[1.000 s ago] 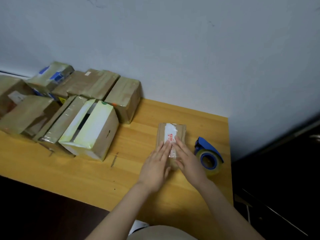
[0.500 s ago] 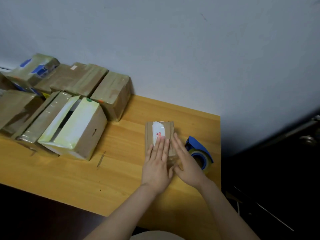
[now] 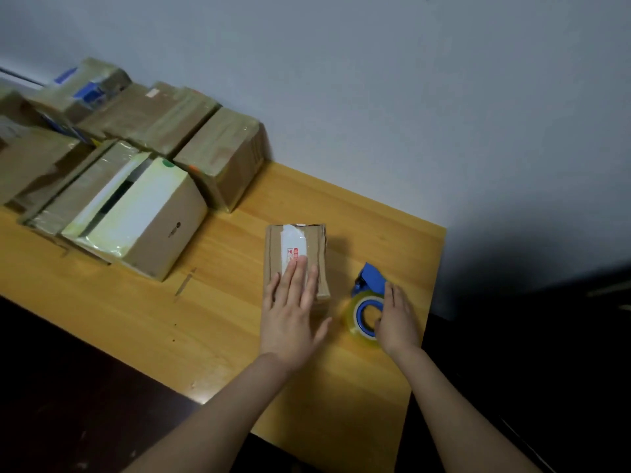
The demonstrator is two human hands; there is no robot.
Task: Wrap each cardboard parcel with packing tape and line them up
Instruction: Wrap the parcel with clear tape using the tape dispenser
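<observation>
Far left on my feed, the wooden table [image 3: 205, 319] has the bunch of wrapped parcels [image 3: 191, 131] packed side by side and running back to the wall [image 3: 375, 80]. The front one has a pale glossy top.

Well apart from those, toward the right end of the table, the small parcel [image 3: 316, 249] lies flat with a white label [image 3: 293, 242] down its top. The left hand [image 3: 290, 312] is laid palm-down on the near end of it, fingers straight and a bit spread. Its fingertips cover the bottom of the label and the thumb sticks out to the right, off the box. It's not gripping anything, just resting flat on top.

Just beside the parcel on the right is the blue tape dispenser [image 3: 365, 298] with its clear roll, sitting on the table. The right hand [image 3: 397, 319] is up against its right side, fingers running along the blue body and thumb by the roll's core. Honestly I can't tell from this angle whether it's actually clamped on the thing or only touching it.
</observation>
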